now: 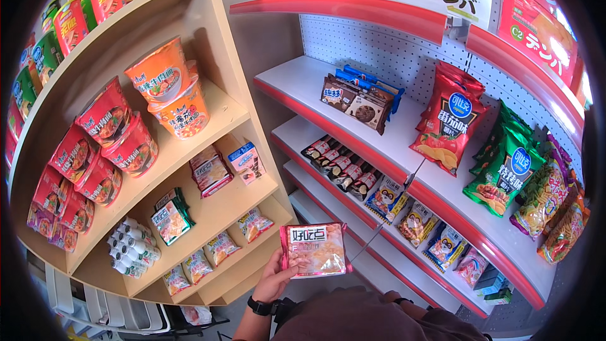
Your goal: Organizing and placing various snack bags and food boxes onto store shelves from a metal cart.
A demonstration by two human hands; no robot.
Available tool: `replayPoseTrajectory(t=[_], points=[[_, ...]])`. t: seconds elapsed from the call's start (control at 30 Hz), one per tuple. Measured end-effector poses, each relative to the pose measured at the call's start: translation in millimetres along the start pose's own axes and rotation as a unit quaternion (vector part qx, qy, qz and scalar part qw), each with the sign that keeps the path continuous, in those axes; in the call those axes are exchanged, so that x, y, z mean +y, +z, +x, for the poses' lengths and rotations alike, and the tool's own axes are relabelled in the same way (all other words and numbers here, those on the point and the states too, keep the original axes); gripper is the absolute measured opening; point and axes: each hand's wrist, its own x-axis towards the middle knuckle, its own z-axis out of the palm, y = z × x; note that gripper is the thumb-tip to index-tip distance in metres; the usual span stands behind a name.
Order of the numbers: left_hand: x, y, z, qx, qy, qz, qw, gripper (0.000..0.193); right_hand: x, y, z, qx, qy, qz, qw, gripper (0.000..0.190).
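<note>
My left hand (276, 277), a dark watch on its wrist, grips a pink biscuit packet (316, 251) by its left edge. The packet's printed front faces up at me, and my thumb lies across its lower corner. On the wooden shelf to the left, a similar dark red biscuit packet (211, 170) stands beside a small pink and blue box (247, 163). A green biscuit packet (171, 221) leans farther along that same level. My right hand is out of view; just part of that arm with a black band shows beside my dark shirt.
Instant noodle tubs (116, 144) are stacked on the wooden shelf (222, 109), above white bottles (135, 248). To the right, a red-edged metal shelf (303, 68) carries cookie packs (357, 99), red chip bags (450, 118) and green chip bags (506, 166). Grey baskets (128, 315) stand lower left.
</note>
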Motion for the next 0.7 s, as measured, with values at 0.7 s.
replayPoseTrajectory(t=[0.7], points=[[0, -4, -7, 0.005, 0.0, 0.0, 1.0, 0.064, -29, -15, -36, 0.027, 0.021, 0.006, 0.999, 0.038]])
